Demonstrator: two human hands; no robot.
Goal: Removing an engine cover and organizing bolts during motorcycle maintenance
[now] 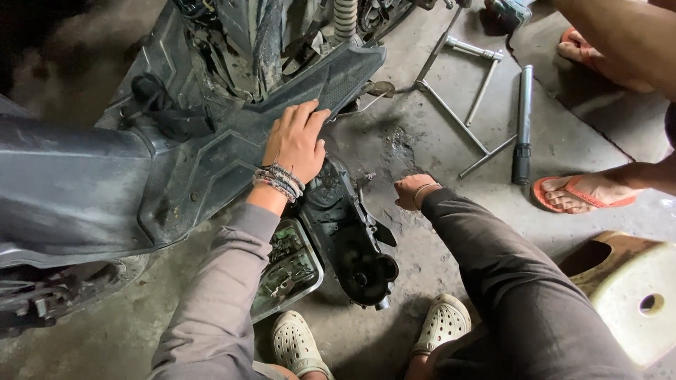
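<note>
Head view: looking down at a scooter lying on a concrete floor; all places below are given relative to the scooter.
Left hand: left hand lies flat on the scooter's dark footboard panel, fingers together and stretched out, palm down, gripping nothing. Beaded bracelets sit at the wrist, with a grey sleeve behind them.
Right hand: right hand is just right of the scooter, low at the floor beside the engine cover; fingers curl under, and I cannot tell whether they hold anything. Thin bracelet at the wrist, dark sleeve behind.
Engine cover: black engine cover at the scooter's near right edge, between the two hands, just below the left wrist.
Open case: metal-rimmed opening touching the cover's left side, with small parts showing inside.
Tools: cross wrench and a grey tube tool lie on the floor, well right of the scooter.
Feet: own pale clogs near the bottom edge, below the cover; another person's orange sandal sits far right, past the tools.
Stool: pale stool at the lower right, well apart from the scooter.
</note>
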